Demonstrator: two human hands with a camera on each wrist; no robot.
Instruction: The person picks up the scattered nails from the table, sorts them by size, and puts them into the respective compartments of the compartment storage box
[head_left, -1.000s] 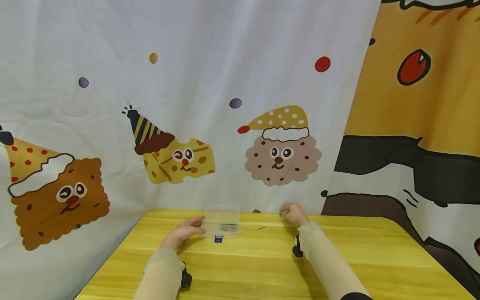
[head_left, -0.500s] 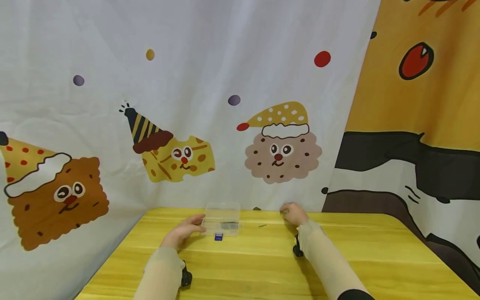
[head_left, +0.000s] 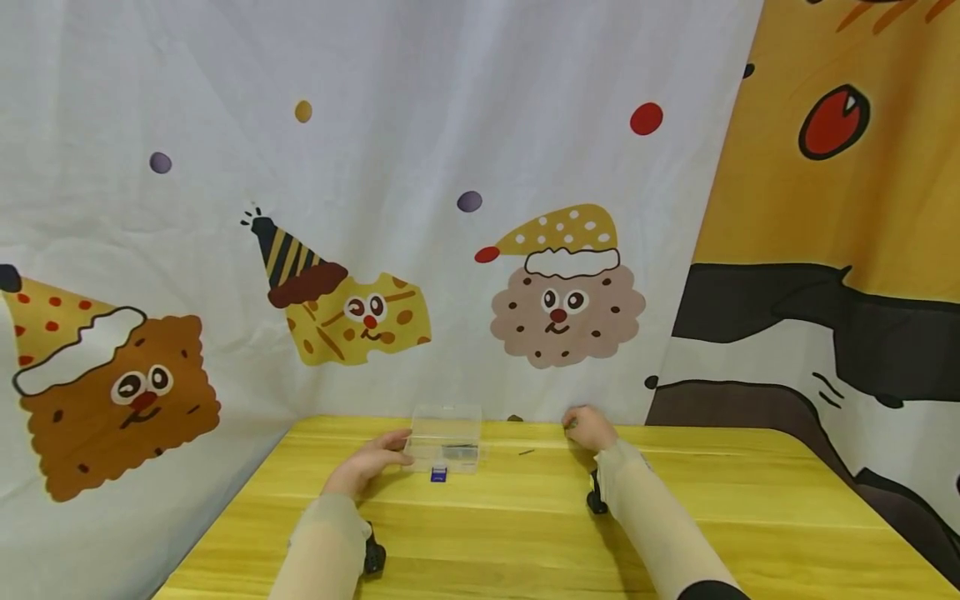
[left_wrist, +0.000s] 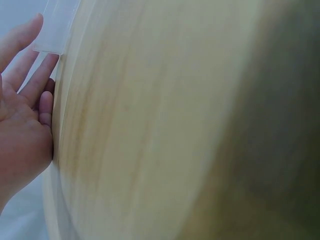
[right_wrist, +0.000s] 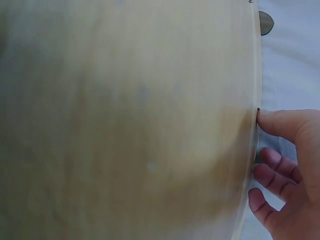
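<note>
A clear plastic box (head_left: 447, 433) stands near the table's far edge, its lid raised at the back and a blue latch (head_left: 438, 474) at its front. Inside lie thin dark pieces, too small to identify. My left hand (head_left: 369, 463) is at the box's left side; its fingers, fairly straight, touch or nearly touch the wall. A thin dark stick (head_left: 527, 452) lies on the table to the right of the box. Farther right, at the table's far edge, my right hand (head_left: 592, 428) pinches a small thin object, mostly hidden by the fingers; only a dark tip shows beside the thumb (right_wrist: 282, 122).
The yellow wood-grain table (head_left: 480, 525) ends at a white hanging cloth (head_left: 450, 383) printed with cartoon biscuits and cheese. Black wrist cameras are strapped to both wrists.
The view has tilted a little. Both hands keep nearly the same places; the small object between the right fingers shows slightly less now. Box and stick stay where they were.
</note>
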